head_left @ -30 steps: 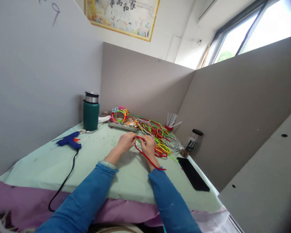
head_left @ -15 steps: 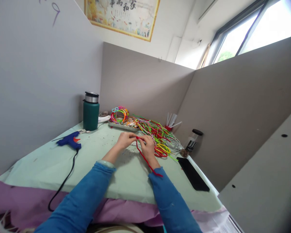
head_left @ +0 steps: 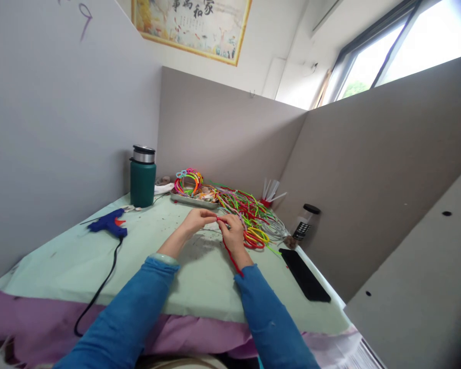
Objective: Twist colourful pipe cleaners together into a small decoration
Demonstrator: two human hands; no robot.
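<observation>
Both of my hands meet over the middle of the pale green table cover (head_left: pixel 80 261). My left hand (head_left: pixel 194 221) and my right hand (head_left: pixel 233 231) each pinch the same red pipe cleaner (head_left: pixel 229 254) near its top. Its free end hangs down along my right wrist to the blue sleeve. Just beyond my right hand lies a tangle of coloured pipe cleaners (head_left: pixel 249 212), red, green, yellow and pink.
A metal tray (head_left: pixel 194 200) with finished coloured loops stands at the back. A green flask (head_left: pixel 142 177) is at the back left, a blue glue gun (head_left: pixel 106 224) with its black cord on the left. A black phone (head_left: pixel 305 274) and a small jar (head_left: pixel 304 222) lie right. Grey partitions enclose the desk.
The red pipe cleaner's loose end has swung in from the right and now hangs close along my right wrist. Both hands stay pinched together in the same place.
</observation>
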